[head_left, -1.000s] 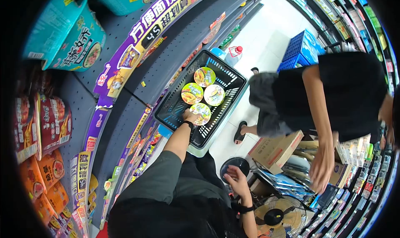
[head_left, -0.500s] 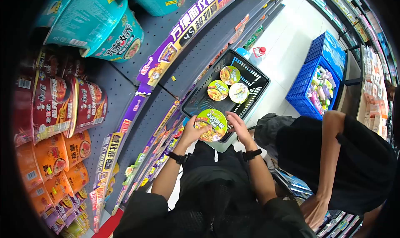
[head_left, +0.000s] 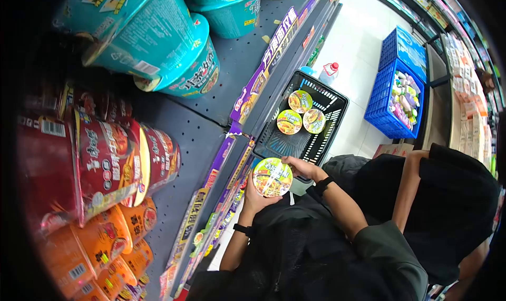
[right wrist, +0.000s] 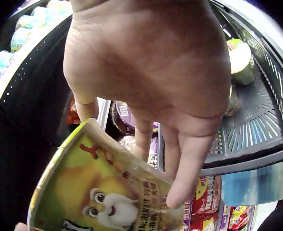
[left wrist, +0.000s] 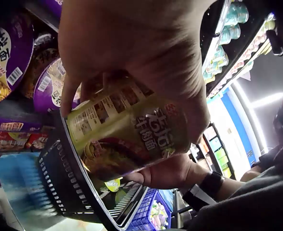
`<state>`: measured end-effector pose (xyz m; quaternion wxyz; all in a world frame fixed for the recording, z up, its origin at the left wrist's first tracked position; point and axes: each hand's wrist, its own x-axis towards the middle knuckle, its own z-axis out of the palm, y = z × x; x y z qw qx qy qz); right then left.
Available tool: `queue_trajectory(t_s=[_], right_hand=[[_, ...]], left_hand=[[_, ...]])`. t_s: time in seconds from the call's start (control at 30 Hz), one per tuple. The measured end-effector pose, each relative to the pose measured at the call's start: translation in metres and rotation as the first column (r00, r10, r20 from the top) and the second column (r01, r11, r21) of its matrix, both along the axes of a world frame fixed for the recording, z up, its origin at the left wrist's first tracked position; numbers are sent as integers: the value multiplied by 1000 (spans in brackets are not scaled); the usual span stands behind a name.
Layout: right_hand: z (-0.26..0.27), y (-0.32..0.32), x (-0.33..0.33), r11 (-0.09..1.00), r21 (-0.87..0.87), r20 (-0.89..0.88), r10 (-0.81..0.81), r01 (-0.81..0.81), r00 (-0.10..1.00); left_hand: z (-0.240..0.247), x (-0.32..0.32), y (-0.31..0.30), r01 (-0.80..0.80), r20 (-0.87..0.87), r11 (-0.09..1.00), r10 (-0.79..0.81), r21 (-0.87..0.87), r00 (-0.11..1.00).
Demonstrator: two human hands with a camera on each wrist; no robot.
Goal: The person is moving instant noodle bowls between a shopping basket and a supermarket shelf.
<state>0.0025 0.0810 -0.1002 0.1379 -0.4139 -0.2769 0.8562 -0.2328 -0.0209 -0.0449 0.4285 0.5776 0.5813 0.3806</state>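
Observation:
A green instant noodle cup (head_left: pixel 272 178) is in front of the person's torso, lid facing the head camera, near the close end of the basket. The left hand (head_left: pixel 259 196) grips it from the left and below; in the left wrist view its fingers wrap over the cup's printed side (left wrist: pixel 132 130). At the opposite side, the right hand (head_left: pixel 301 168) holds the rim, and the right wrist view shows its fingers (right wrist: pixel 182 185) against the cup wall. Inside the black basket (head_left: pixel 263 147), three similar noodle cups (head_left: pixel 289 122) stand close together.
Shelves on the left carry teal noodle tubs (head_left: pixel 174 53), red tubs (head_left: pixel 105 164) and orange packs (head_left: pixel 108 238). A bottle with a red cap (head_left: pixel 330 69) stands beyond the basket. To the right are a blue crate (head_left: pixel 380 98) and another person in black (head_left: pixel 448 211).
The left hand has lifted the noodle cup out of the basket towards the body. The right hand, earlier apart from it, has come up to hold it too. The view has shifted towards the shelf.

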Motion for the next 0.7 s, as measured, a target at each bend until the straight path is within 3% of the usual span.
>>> queue_trajectory(t_s=[0.13,0.23,0.27,0.33,0.4,0.43,0.5,0.6,0.7], right_hand=[[12,3,-9,998,46,16,44,-45,999],[-8,2,-8,987,149,259,22,-63,966],[-13,-1,-8,985,168,344,-98,41,934],[-23,1,3,910,371,618,-92,-187,781],[-48,2,16,852,338,804,-40,-401,594],[-51,1,18,851,301,834,-16,-430,551],[-56,6,25,853,222,867,48,-472,495],[-62,5,31,871,207,823,92,-446,561],[-68,4,30,881,196,825,88,-430,558]], left_hand=[[-6,-29,17,88,56,995,-90,35,994],[-7,-40,24,138,125,990,-135,-16,983],[-7,-42,26,151,125,988,-147,-18,981],[-11,-47,24,119,153,992,-110,-49,982],[-7,-52,28,166,55,985,-164,-43,985],[-6,-54,28,201,-43,979,-203,-34,978],[-11,-55,29,205,-19,978,-205,-28,979],[-14,-54,25,156,45,988,-155,-17,987],[-5,-54,29,139,96,990,-135,-32,986]])
